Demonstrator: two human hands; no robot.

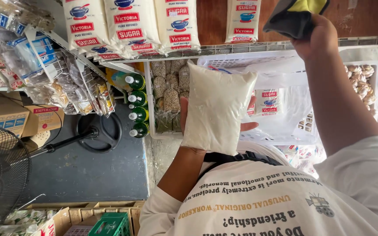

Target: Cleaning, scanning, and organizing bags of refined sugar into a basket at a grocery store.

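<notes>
While I look down past the white printed shirt (276,205), my left hand (189,118) holds a clear plastic bag of white sugar (215,109) flat against its palm, fingers spread behind the bag and a fingertip showing at its right edge; the grip is clamped on that bag. It sits in front of my chest, just before the white plastic basket (281,70). My right hand (316,39) is raised to the wire shelf (285,45), its grip closed around a dark cloth with a yellow patch (296,15). Printed sugar packs (130,24) hang in a row along the shelf's upper side. Four green bottles with white caps (137,105) stand in a column left of the basket, beside small bags of beans (170,89). A black fan (1,175) stands at far left.
</notes>
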